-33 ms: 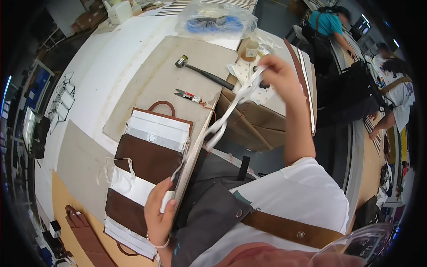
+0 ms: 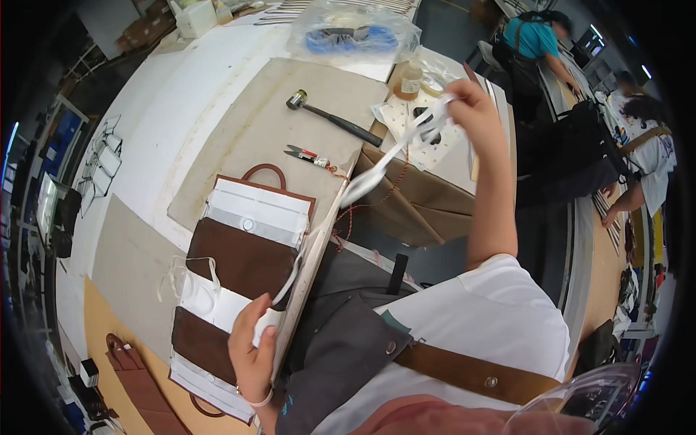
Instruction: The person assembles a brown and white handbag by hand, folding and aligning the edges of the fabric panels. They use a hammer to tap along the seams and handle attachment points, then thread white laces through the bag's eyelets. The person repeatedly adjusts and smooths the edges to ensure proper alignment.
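Observation:
My right hand (image 2: 475,114), raised over the right side, pinches one end of a long white strip (image 2: 368,183). The strip, partly blurred, slants down to the left towards my left hand (image 2: 251,357). Between the left thumb and fingers sits a small white piece (image 2: 270,323), where the strip's lower end runs in; whether it is a roll I cannot tell. That hand is over an opened-out brown and white bag (image 2: 250,254) with a brown handle (image 2: 268,172) at its far end and another at its near end. A loose white loop (image 2: 196,279) lies across the bag's middle.
Beyond the bag lie a hammer (image 2: 330,119) and red-handled snips (image 2: 308,155) with orange cord (image 2: 400,183). A bottle of amber liquid (image 2: 409,81) stands on the side table. Another brown piece with a handle (image 2: 145,380) lies near left. Co-workers (image 2: 533,43) are at the right.
My right hand has moved up and to the right, drawing the white strip along with it. My left hand has shifted slightly left and down. More of the orange cord shows.

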`<state>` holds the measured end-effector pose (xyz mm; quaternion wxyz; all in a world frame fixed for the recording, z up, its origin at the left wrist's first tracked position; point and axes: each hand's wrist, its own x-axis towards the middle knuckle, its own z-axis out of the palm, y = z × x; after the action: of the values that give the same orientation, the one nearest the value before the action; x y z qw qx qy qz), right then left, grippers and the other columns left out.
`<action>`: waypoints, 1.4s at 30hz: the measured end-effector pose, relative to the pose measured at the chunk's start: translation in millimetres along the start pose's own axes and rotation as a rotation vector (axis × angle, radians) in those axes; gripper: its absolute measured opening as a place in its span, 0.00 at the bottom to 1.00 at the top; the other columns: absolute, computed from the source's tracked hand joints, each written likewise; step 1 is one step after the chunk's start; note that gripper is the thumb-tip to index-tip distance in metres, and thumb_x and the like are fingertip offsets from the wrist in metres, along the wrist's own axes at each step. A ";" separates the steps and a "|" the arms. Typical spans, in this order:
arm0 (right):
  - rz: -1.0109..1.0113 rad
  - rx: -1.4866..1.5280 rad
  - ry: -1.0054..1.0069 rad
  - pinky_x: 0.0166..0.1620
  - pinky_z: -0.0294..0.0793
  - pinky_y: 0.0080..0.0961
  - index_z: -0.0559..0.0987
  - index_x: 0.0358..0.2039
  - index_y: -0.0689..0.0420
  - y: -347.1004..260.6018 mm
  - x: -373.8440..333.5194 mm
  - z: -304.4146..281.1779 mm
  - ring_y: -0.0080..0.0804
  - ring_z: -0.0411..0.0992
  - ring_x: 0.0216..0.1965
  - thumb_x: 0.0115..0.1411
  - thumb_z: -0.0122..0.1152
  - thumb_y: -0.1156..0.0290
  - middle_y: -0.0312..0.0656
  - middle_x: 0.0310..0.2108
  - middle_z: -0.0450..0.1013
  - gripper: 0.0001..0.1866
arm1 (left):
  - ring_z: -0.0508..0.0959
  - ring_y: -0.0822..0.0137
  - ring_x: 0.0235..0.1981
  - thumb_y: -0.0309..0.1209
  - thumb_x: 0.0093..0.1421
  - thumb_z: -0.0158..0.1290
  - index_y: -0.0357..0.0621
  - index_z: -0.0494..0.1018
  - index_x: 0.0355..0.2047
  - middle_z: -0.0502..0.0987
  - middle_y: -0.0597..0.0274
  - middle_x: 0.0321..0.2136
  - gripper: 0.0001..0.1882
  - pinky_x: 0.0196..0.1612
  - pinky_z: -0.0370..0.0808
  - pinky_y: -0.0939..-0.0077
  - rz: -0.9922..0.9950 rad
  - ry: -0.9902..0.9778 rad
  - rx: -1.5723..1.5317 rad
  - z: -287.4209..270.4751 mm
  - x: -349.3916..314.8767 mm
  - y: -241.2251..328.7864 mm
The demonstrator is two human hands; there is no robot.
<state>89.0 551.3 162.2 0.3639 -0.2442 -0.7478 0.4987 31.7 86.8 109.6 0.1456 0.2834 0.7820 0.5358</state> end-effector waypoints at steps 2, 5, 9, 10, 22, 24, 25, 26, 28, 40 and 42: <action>0.031 -0.054 0.141 0.28 0.61 0.16 0.78 0.29 0.59 34.0 38.1 -60.2 0.16 0.63 0.22 0.55 0.59 0.77 0.28 0.20 0.68 0.02 | 0.77 0.57 0.53 0.24 0.64 0.50 0.34 0.72 0.57 0.77 0.50 0.52 0.20 0.59 0.70 0.66 -0.150 0.143 -0.049 -12.5 -15.4 -23.9; 0.221 -0.164 0.212 0.26 0.61 0.21 0.79 0.31 0.60 62.4 64.8 -109.9 0.19 0.64 0.21 0.55 0.60 0.75 0.31 0.21 0.69 0.04 | 0.75 0.60 0.55 0.24 0.68 0.47 0.34 0.70 0.59 0.76 0.50 0.52 0.20 0.61 0.69 0.66 -0.255 0.333 -0.084 -31.1 -36.9 -51.3; 0.378 -0.600 0.354 0.33 0.71 0.32 0.81 0.35 0.62 143.5 90.9 -152.8 0.37 0.75 0.27 0.54 0.57 0.76 0.47 0.27 0.77 0.09 | 0.74 0.61 0.55 0.30 0.71 0.46 0.33 0.68 0.60 0.75 0.48 0.53 0.20 0.62 0.68 0.67 -0.265 0.377 -0.081 -49.0 -48.6 -57.6; 0.385 -0.672 0.413 0.36 0.72 0.35 0.81 0.36 0.63 151.1 92.8 -155.7 0.42 0.76 0.31 0.53 0.57 0.75 0.51 0.29 0.78 0.10 | 0.74 0.61 0.56 0.30 0.71 0.46 0.33 0.68 0.60 0.75 0.48 0.54 0.20 0.62 0.68 0.67 -0.259 0.391 -0.072 -51.5 -48.8 -56.9; -0.267 -1.284 -0.366 0.52 0.71 0.44 0.76 0.54 0.53 141.7 -29.5 21.1 0.53 0.69 0.54 0.50 0.58 0.79 0.50 0.55 0.70 0.27 | 0.74 0.59 0.57 0.27 0.70 0.47 0.33 0.68 0.60 0.75 0.49 0.54 0.20 0.62 0.68 0.67 -0.254 0.353 0.094 -47.3 -34.5 -61.8; -0.388 -1.268 -0.353 0.53 0.69 0.42 0.78 0.47 0.53 151.7 -42.9 30.5 0.50 0.67 0.55 0.51 0.58 0.79 0.46 0.51 0.71 0.21 | 0.74 0.59 0.57 0.27 0.70 0.47 0.33 0.69 0.60 0.75 0.49 0.54 0.20 0.62 0.68 0.67 -0.246 0.334 0.107 -46.8 -32.6 -60.3; -0.384 -1.220 -0.346 0.52 0.69 0.43 0.78 0.45 0.53 160.1 -41.3 30.7 0.49 0.67 0.54 0.52 0.58 0.78 0.45 0.49 0.72 0.17 | 0.74 0.59 0.57 0.27 0.70 0.47 0.33 0.69 0.60 0.75 0.50 0.54 0.20 0.61 0.68 0.67 -0.250 0.322 0.139 -48.4 -33.2 -59.9; -0.379 -1.171 -0.338 0.51 0.68 0.44 0.78 0.42 0.53 166.8 -39.3 28.7 0.49 0.67 0.54 0.53 0.58 0.77 0.44 0.47 0.72 0.14 | 0.74 0.59 0.57 0.26 0.70 0.47 0.34 0.69 0.60 0.75 0.50 0.54 0.20 0.61 0.68 0.67 -0.253 0.311 0.170 -50.8 -34.2 -59.5; -0.337 -0.977 -0.302 0.48 0.70 0.44 0.78 0.36 0.55 169.0 -27.9 25.5 0.49 0.70 0.49 0.56 0.57 0.76 0.47 0.41 0.73 0.07 | 0.75 0.59 0.56 0.26 0.70 0.47 0.34 0.69 0.60 0.75 0.50 0.54 0.20 0.60 0.69 0.67 -0.273 0.322 0.225 -57.6 -40.9 -59.7; 0.063 -1.700 0.190 0.44 0.78 0.46 0.81 0.44 0.59 146.4 83.8 -77.3 0.52 0.79 0.41 0.62 0.54 0.65 0.52 0.36 0.81 0.15 | 0.75 0.60 0.55 0.25 0.69 0.47 0.35 0.69 0.60 0.74 0.50 0.54 0.20 0.58 0.70 0.68 -0.392 0.342 0.254 -68.4 -59.9 -77.0; 0.123 -1.537 0.039 0.45 0.78 0.46 0.82 0.41 0.60 144.5 92.9 -59.6 0.52 0.79 0.42 0.62 0.55 0.63 0.52 0.37 0.81 0.15 | 0.75 0.60 0.55 0.25 0.69 0.47 0.35 0.69 0.60 0.74 0.50 0.54 0.20 0.58 0.70 0.68 -0.404 0.327 0.268 -69.0 -60.1 -73.9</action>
<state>79.1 708.2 70.9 0.0768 -0.4783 -0.8625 -0.1462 21.7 -20.9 63.4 0.0826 0.0486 0.8994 0.4265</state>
